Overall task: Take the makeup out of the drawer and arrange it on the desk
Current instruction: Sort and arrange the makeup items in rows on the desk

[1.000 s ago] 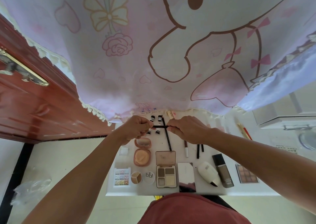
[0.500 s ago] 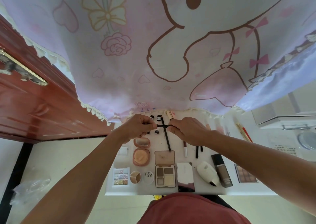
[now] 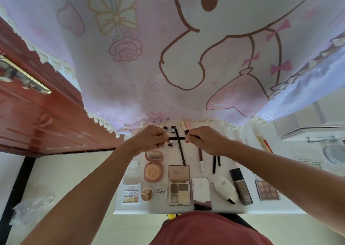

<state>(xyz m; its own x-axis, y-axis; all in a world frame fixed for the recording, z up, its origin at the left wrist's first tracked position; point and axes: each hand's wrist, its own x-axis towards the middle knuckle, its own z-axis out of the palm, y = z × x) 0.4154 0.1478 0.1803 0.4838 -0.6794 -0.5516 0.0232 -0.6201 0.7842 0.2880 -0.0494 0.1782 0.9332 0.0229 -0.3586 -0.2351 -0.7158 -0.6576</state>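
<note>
Both hands hold one thin black makeup pencil [image 3: 177, 138] level above the back of the white desk [image 3: 130, 208]. My left hand [image 3: 151, 138] pinches its left end and my right hand [image 3: 203, 139] pinches its right end. Below them a long black pencil [image 3: 180, 151] lies on the desk. Nearer me sit an open peach powder compact [image 3: 153, 165], an open brown eyeshadow palette [image 3: 179, 186], a small pastel palette [image 3: 131, 193], a foundation bottle [image 3: 240, 186] and a white case [image 3: 225, 189]. The drawer is not in view.
A pink cartoon curtain [image 3: 168, 48] hangs right behind the desk. A red wooden door [image 3: 37, 114] stands at the left. More pencils [image 3: 214, 163] and an orange-toned palette [image 3: 267, 189] lie to the right, with a round mirror [image 3: 335, 152] at the far right.
The hands and the pencil stay nearly in place; my hands have drawn slightly apart, so a bit more of the pencil shows between them.
</note>
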